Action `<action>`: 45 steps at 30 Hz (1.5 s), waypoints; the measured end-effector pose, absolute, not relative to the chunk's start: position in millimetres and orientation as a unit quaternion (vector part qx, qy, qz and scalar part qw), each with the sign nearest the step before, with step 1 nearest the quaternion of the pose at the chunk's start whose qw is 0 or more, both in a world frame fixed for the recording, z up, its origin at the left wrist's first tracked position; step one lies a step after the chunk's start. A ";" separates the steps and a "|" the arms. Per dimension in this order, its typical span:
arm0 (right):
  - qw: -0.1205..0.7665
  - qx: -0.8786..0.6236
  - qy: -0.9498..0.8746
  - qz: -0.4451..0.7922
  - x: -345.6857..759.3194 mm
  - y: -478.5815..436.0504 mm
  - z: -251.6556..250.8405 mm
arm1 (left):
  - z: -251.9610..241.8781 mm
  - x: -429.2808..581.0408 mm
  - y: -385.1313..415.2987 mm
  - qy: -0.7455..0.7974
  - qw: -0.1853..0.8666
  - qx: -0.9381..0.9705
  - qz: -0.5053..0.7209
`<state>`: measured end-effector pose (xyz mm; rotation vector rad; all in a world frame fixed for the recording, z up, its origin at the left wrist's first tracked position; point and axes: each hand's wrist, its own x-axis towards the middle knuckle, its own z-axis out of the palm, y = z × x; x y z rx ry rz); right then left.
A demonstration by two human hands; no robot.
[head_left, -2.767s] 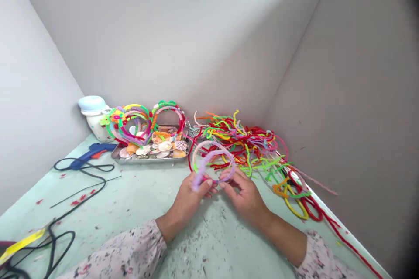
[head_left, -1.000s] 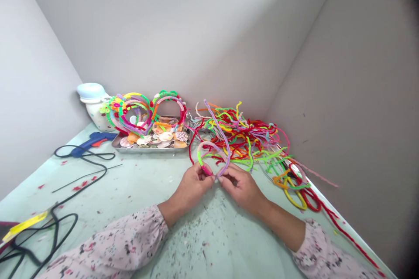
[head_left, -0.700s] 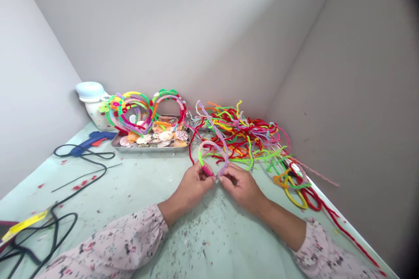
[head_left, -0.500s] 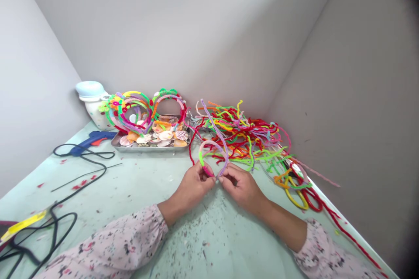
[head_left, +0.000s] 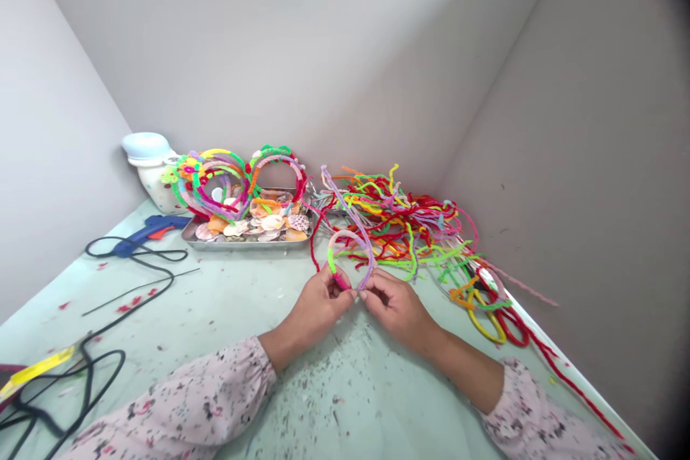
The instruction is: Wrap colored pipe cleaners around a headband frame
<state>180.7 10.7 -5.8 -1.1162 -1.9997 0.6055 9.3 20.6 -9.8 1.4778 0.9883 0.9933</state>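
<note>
My left hand point(head_left: 318, 304) pinches one end of a small headband point(head_left: 350, 238), where green and pink wrapping shows. My right hand point(head_left: 396, 305) pinches the other end together with a lilac pipe cleaner point(head_left: 345, 205) that rises up and back from the band. Both hands rest low over the pale green table point(head_left: 226, 316), fingertips almost touching each other.
A tangled pile of coloured pipe cleaners point(head_left: 410, 226) lies behind the hands toward the right wall. A metal tray of shells point(head_left: 253, 230) carries decorated headbands point(head_left: 231, 183). A blue glue gun point(head_left: 145, 233) with black cable point(head_left: 91, 366), a white jar point(head_left: 151, 169) and yellow and red hoops point(head_left: 496, 323) lie about.
The lilac pipe cleaner, earlier looped round the band near my left hand, now stands up from the right end. Over the last second the hands hardly moved.
</note>
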 end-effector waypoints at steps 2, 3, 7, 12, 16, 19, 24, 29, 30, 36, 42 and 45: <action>0.373 -0.436 -0.784 0.237 180.4 10.4 -6.2 | -9.5 9.4 20.3 0.416 0.522 0.617 0.416; 0.371 -0.436 -0.785 0.237 180.3 10.4 -6.5 | -9.6 9.6 20.1 0.419 0.520 0.617 0.417; 0.363 -0.440 -0.788 0.230 180.4 11.0 -8.7 | -11.7 10.5 20.3 0.425 0.514 0.619 0.415; 0.362 -0.440 -0.790 0.225 181.0 12.0 -10.9 | -13.2 10.6 20.9 0.425 0.513 0.622 0.413; 0.364 -0.439 -0.791 0.224 181.2 11.8 -10.5 | -12.5 10.9 20.6 0.424 0.515 0.622 0.410; 0.363 -0.439 -0.791 0.221 181.6 12.0 -10.4 | -13.1 11.0 20.7 0.424 0.510 0.626 0.411; 0.364 -0.440 -0.791 0.219 181.9 12.6 -11.7 | -15.0 10.4 21.7 0.428 0.505 0.629 0.408; 0.362 -0.446 -0.787 0.223 181.1 12.6 -11.1 | -14.7 10.0 22.0 0.426 0.509 0.626 0.410; 0.363 -0.447 -0.786 0.223 181.0 12.5 -10.7 | -14.5 9.9 21.8 0.426 0.510 0.625 0.410; 0.374 -0.439 -0.784 0.230 181.8 11.0 -9.5 | -10.8 11.0 19.5 0.435 0.512 0.620 0.406; 0.378 -0.435 -0.785 0.226 182.6 12.1 -9.8 | -9.7 11.2 19.1 0.435 0.534 0.603 0.402; 0.375 -0.435 -0.788 0.224 182.3 12.8 -10.2 | -11.4 10.4 19.0 0.443 0.534 0.601 0.398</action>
